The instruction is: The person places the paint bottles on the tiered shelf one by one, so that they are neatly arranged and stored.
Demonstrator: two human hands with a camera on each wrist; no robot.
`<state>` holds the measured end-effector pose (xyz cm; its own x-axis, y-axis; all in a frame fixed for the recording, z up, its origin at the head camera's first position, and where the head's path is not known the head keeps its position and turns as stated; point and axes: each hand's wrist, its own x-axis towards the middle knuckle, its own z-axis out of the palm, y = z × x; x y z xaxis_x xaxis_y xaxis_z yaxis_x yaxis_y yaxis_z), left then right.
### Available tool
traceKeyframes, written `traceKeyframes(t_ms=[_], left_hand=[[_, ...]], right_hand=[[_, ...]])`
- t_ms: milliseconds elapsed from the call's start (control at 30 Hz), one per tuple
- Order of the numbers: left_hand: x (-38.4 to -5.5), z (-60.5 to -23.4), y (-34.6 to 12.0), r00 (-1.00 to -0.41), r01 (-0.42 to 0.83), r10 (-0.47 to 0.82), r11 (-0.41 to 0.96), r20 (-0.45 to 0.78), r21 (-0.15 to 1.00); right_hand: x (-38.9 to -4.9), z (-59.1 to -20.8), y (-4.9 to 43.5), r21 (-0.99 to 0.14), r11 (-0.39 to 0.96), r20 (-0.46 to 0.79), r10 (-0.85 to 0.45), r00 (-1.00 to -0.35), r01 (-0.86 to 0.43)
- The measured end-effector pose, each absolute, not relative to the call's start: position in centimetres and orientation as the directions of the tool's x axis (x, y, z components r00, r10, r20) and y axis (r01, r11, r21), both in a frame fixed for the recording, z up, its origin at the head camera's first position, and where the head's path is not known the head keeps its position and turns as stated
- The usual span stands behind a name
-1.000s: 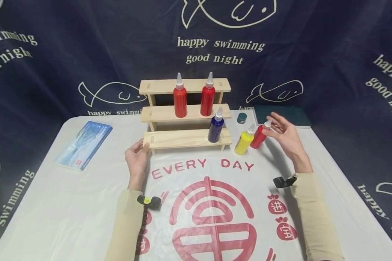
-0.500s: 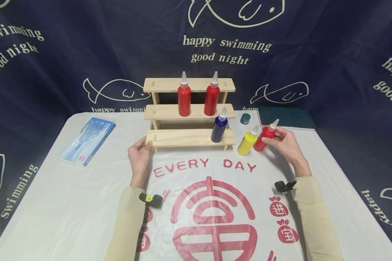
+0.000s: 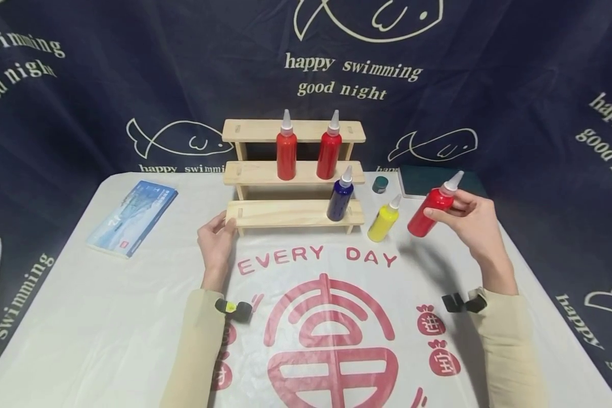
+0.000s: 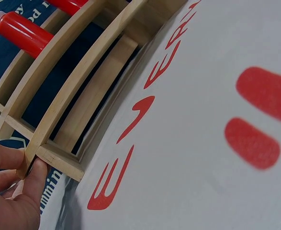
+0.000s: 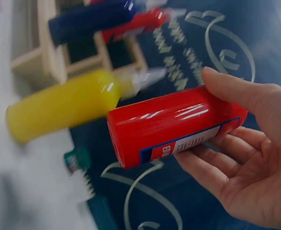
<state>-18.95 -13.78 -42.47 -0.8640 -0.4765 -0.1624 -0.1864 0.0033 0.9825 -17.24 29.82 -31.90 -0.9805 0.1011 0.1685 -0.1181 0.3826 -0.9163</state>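
In my right hand (image 3: 476, 226) is a red squeeze bottle (image 3: 428, 214), held between thumb and fingers and tilted above the table. The right wrist view shows the bottle's (image 5: 164, 122) base and part of its label. My left hand (image 3: 216, 243) pinches the left end of the lowest shelf of a wooden three-tier rack (image 3: 280, 213). A dark blue bottle (image 3: 339, 201) stands on that lowest shelf near its right end. Two more red bottles, one left (image 3: 286, 156) and one right (image 3: 329, 156), stand on the middle shelf. A yellow bottle (image 3: 383, 222) stands on the table right of the rack.
A small dark green jar (image 3: 379, 184) stands behind the yellow bottle. Behind my right hand lies a dark green notebook (image 3: 423, 180). A blue-and-white book (image 3: 132, 218) lies at the table's left. Dark printed fabric (image 3: 183, 85) hangs behind the table.
My right hand has gone from the red bottle's nozzle to its body, then lifted it off the table and to the right, away from the yellow bottle. My left hand stays on the rack.
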Motion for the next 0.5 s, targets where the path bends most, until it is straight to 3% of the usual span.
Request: traceKeyframes(t_ms=[200, 500], left_hand=[[-19.0, -42.4, -13.7, -0.863, -0.183, -0.479, -0.005, -0.163, 0.983], [-18.9, -42.5, -13.7, -0.866, -0.175, -0.477, 0.004, -0.152, 0.985]], right_hand=[[-15.6, -30.1, 27.4, -0.879, 0.458, 0.187, 0.083, -0.979, -0.129], [-15.4, -29.8, 22.3, -0.848, 0.507, 0.123, -0.092, -0.988, -0.153]])
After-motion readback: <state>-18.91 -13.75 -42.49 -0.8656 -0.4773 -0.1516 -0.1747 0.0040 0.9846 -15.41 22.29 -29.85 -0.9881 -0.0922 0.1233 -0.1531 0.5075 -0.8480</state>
